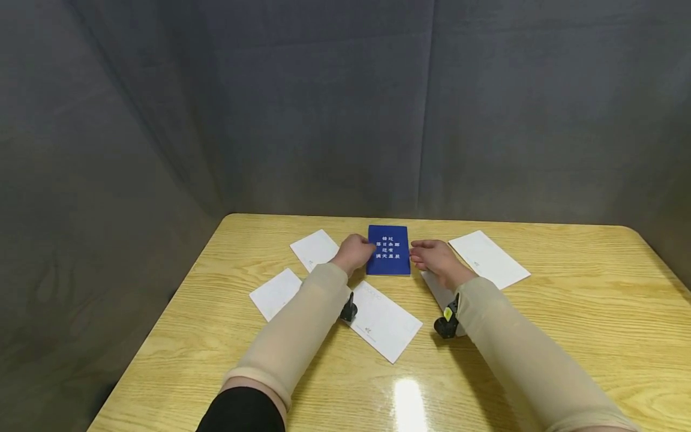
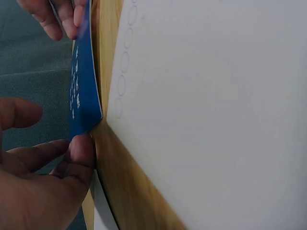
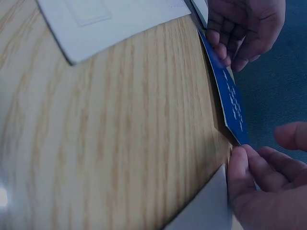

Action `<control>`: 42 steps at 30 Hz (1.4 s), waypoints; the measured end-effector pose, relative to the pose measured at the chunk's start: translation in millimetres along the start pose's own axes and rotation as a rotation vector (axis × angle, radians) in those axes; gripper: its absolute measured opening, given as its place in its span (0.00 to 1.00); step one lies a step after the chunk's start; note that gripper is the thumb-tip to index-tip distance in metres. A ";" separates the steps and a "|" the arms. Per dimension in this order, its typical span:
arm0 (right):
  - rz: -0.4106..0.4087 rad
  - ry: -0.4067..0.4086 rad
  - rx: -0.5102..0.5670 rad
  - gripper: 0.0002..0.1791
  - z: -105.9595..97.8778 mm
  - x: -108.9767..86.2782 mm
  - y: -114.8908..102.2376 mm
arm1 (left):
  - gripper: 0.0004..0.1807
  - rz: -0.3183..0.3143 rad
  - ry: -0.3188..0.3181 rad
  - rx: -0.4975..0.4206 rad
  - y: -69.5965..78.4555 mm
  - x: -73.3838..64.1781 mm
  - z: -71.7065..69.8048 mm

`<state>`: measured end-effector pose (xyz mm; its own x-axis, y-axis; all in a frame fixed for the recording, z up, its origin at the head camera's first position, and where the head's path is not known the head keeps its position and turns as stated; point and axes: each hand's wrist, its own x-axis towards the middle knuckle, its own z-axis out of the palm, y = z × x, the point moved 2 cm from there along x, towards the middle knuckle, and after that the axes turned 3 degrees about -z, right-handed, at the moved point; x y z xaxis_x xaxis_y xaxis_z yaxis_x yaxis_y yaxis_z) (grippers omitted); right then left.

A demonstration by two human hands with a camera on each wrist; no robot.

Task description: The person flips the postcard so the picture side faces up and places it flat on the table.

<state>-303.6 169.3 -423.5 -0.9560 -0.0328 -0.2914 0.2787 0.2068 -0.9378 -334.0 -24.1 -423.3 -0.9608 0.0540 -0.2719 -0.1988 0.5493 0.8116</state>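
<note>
So the dark blue, flat rectangular card with white printed characters [image 1: 388,251] is found near the far edge of the pale wood-grain counter [image 1: 178,348], just past the counter's middle. It'll probably be felt as light and fairly stiff; the cover looks kinda smooth, so some sliding could be expected, but nothing about it seems fragile beyond corners that might get dinged. Best hold would be by the two long sides, at nine and three o'clock, with fingertips kept low, since a thin flat thing like that isn't easily picked up from the top. As for the hands, the left hand [image 1: 353,252] is set at the card's nine o'clock side, fingers loosely bent and fingertips against the edge, thumb apart from them. The right hand [image 1: 436,259] is placed at three o'clock, about half open, with fingertips touching the edge and the thumb held off. No real grip is shown by either one, and whether the card is lifted a hair can't be told. White rectangular paper cards are scattered around it: one at three o'clock [image 1: 490,261], one at six [image 1: 384,321], one at eight [image 1: 274,292], one at nine [image 1: 313,247], plus one at four, mostly covered by the right wrist.
</note>
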 end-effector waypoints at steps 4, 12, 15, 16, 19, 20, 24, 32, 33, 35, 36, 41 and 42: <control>-0.009 -0.010 -0.058 0.26 -0.6 -2.4 -4.0 | 0.25 0.011 0.001 0.000 3.9 -2.4 -0.2; -0.006 -0.014 -0.093 0.27 -2.7 -4.2 -3.1 | 0.26 0.005 0.002 -0.008 6.3 -6.8 5.4; -0.021 -0.022 -0.094 0.28 -6.5 -6.5 -1.2 | 0.28 0.010 -0.008 -0.020 8.5 -9.6 8.2; -0.029 -0.025 -0.095 0.28 -8.6 -7.5 -1.0 | 0.29 0.012 -0.013 -0.036 9.8 -10.3 9.0; -0.084 -0.035 -0.126 0.28 -18.2 -12.0 -3.2 | 0.31 0.032 -0.002 -0.085 14.5 -10.8 10.8; -0.103 -0.036 -0.142 0.28 -22.2 -13.3 -4.5 | 0.31 0.042 0.011 -0.099 16.3 -10.6 11.0; -0.154 -0.060 -0.172 0.28 -38.3 -19.0 -9.4 | 0.32 0.065 0.061 -0.142 21.2 -9.9 11.9; -0.150 -0.049 -0.203 0.29 -68.0 -29.1 -6.3 | 0.34 0.103 -0.020 -0.109 35.3 -12.1 9.2; -0.148 -0.044 -0.207 0.29 -70.5 -29.7 -6.7 | 0.34 0.121 -0.016 -0.095 42.1 -12.3 3.5; -0.148 -0.031 -0.225 0.29 -75.8 -31.1 -8.5 | 0.35 0.167 -0.004 -0.083 60.2 -13.0 -10.8; -0.150 -0.026 -0.226 0.29 -78.6 -31.5 -9.4 | 0.34 0.190 0.007 -0.091 70.2 -13.0 -18.2; -0.147 -0.004 -0.222 0.29 -89.9 -33.6 -10.5 | 0.34 0.228 -0.014 -0.120 111.5 -12.5 -38.9; -0.147 -0.002 -0.222 0.29 -91.8 -33.8 -10.4 | 0.34 0.215 -0.029 -0.108 117.3 -11.7 -39.0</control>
<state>-282.5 258.1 -386.5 -0.9846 -0.0799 -0.1558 0.1101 0.4091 -0.9058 -353.6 7.2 -304.8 -0.9777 0.1845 -0.1003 -0.0114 0.4303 0.9026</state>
